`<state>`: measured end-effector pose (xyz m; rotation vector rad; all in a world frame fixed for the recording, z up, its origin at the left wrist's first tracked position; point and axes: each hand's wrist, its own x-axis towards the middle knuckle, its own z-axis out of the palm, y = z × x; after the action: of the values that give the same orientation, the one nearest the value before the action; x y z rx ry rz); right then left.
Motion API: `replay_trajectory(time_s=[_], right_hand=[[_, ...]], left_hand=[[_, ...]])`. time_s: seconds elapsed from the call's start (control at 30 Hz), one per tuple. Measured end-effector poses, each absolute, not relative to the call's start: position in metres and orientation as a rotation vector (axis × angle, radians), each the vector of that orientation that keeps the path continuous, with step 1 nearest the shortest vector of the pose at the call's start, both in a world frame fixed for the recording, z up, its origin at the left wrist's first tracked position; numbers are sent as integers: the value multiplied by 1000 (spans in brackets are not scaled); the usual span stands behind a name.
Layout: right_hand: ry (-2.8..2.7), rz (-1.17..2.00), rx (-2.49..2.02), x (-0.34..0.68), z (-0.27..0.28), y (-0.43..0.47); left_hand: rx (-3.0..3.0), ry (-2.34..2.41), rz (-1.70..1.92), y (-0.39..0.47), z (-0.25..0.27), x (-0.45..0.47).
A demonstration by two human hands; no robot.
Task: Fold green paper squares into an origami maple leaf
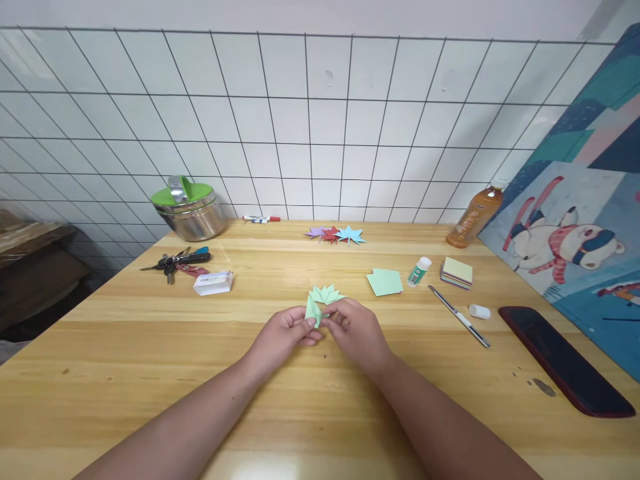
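A small folded piece of light green paper (pixel 313 311) is held between my two hands above the middle of the table. My left hand (pixel 287 331) pinches its lower left side, thumb on top. The fingertips of my right hand (pixel 359 331) close on its right edge. Just beyond my fingers lie several folded green paper pieces (pixel 325 293) with pointed tips, partly hidden by my right hand. Flat green paper sheets (pixel 385 282) rest to the right, beside an uncapped glue stick (pixel 419 271).
Against the tiled wall lie purple, red and blue paper stars (pixel 350 235) and a marker (pixel 261 219). At left are a steel pot (pixel 193 210), keys (pixel 173 263) and a white box (pixel 213 283). A cutter knife (pixel 459 316), sticky notes (pixel 457 272), phone (pixel 565 360) and bottle (pixel 475 217) are at right.
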<state>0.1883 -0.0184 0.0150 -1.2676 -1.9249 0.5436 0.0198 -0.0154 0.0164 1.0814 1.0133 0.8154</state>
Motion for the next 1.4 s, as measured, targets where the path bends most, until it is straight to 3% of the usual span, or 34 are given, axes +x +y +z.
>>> replay_trajectory(time_s=[0.5,1.07,1.4], right_hand=[[-2181,280,-1357,192,21,-22],[-1769,732,-1215,191,13,-14],[-1822,617,-1208,190,8,-16]], left_hand=[[1072,953,734,-17,17,18],[1053,921,766,-16,14,18],[1086,982,787,-17,17,19]])
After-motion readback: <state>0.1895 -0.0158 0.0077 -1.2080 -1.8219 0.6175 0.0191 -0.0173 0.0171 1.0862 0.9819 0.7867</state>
